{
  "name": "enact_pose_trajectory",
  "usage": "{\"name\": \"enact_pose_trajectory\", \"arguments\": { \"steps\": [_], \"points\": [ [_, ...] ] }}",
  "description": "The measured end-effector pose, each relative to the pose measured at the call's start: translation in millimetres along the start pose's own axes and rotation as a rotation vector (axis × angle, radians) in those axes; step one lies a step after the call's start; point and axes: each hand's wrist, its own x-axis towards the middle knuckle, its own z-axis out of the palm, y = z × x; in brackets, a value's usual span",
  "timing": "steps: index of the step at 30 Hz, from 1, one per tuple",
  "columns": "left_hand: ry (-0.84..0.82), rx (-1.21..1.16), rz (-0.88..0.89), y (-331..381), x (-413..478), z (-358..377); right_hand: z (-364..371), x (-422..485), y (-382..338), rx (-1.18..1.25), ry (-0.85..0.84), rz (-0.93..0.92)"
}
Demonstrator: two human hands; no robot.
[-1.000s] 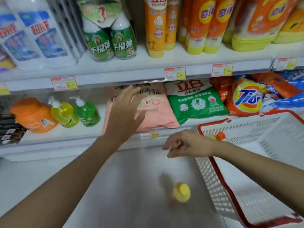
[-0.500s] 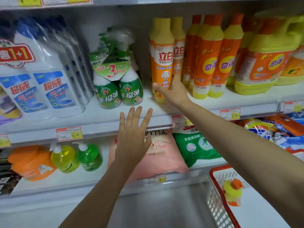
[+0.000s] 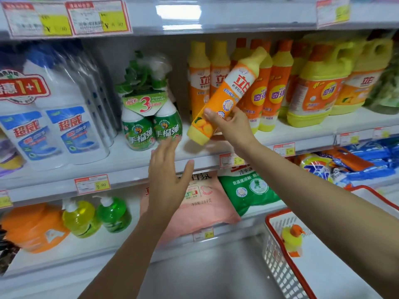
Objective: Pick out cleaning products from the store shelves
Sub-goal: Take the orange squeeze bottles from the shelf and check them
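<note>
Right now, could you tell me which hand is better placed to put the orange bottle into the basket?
Likely the right hand: it grips the tilted orange bottle, and the basket sits low on that side. The left hand is open, holds nothing, and is farther from the basket.

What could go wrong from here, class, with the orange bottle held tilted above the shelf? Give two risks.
1. The right hand grips the bottle only near its base, so it could slip and fall.
2. Its tilted cap end is close to the upright bottles behind; swinging it out might topple one.
</note>
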Motion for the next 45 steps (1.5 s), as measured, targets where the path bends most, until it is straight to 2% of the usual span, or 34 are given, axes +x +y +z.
{"name": "enact_pose_trajectory", "arguments": {
  "steps": [1,3,6,9,10,12,15,17,19,21,24,26,28,30,32,35,37,39,41,43,45],
  "points": [
    [0.066,-0.047,-0.001,6.0,0.1,-4.2,-1.1,-8.0,-1.8,-0.015,-0.013,0.004],
    [0.056,-0.068,-0.006,18.3,-2.6,-10.8,-0.9,-29.9,-0.2,-0.012,-0.066,0.027],
    [-0.053,0.092,-0.127,34.9,-17.8,-12.5,5.5,-68.2,11.7,0.01,-0.143,0.097],
    [-0.024,0.185,-0.208,39.4,-43.8,-19.3,7.3,-94.6,22.1,0.036,-0.219,0.132],
    [-0.03,0.114,-0.225,37.6,-52.0,-25.2,4.9,-100.3,23.1,0.042,-0.251,0.159],
    [-0.094,-0.191,-0.34,30.5,-63.5,-39.2,-2.8,-106.4,27.2,0.067,-0.312,0.201],
    [-0.292,-0.648,-0.557,22.7,-79.8,-52.9,-14.7,-110.3,34.4,0.325,-0.289,0.335],
    [-0.454,-0.736,-0.672,21.5,-94.5,-55.5,-21.5,-114.6,37.5,0.396,-0.31,0.355],
    [-0.539,-0.731,-0.742,21.0,-108.6,-55.4,-27.6,-118.3,38.7,0.3,-0.344,0.342],
    [-0.543,-0.672,-0.73,20.1,-115.4,-54.8,-31.6,-120.6,37.9,0.181,-0.322,0.31],
    [-0.52,-0.611,-0.59,34.2,-115.7,-48.5,-32.1,-124.9,37.3,0.015,-0.263,0.204],
    [-0.5,-0.47,-0.54,44.1,-118.1,-37.6,-33.3,-128.0,36.0,-0.053,-0.268,0.179],
    [-0.532,-0.438,-0.562,48.4,-122.1,-29.9,-37.7,-130.3,32.6,-0.117,-0.321,0.209],
    [-0.602,-0.576,-0.638,51.2,-127.0,-24.9,-42.6,-130.4,33.3,-0.185,-0.363,0.253],
    [-0.575,-0.547,-0.66,55.2,-130.7,-17.4,-42.8,-133.2,38.9,-0.213,-0.358,0.258],
    [-0.537,-0.295,-0.597,55.6,-133.3,-8.3,-42.0,-139.5,50.3,-0.126,-0.382,0.259],
    [-0.546,-0.379,-0.664,51.1,-128.7,-14.6,-44.3,-142.7,52.6,-0.025,-0.469,0.255],
    [-0.577,-0.595,-0.748,42.8,-123.8,-25.2,-47.0,-145.1,53.4,0.097,-0.547,0.214],
    [-0.646,-0.722,-0.726,39.4,-124.3,-31.3,-44.7,-149.4,52.4,0.244,-0.578,0.202],
    [-0.654,-0.694,-0.663,39.6,-125.7,-32.3,-38.9,-150.6,51.1,0.364,-0.545,0.244],
    [-0.587,-0.632,-0.678,44.4,-122.3,-33.9,-34.6,-148.8,49.5,0.343,-0.509,0.312]
  ]
}}
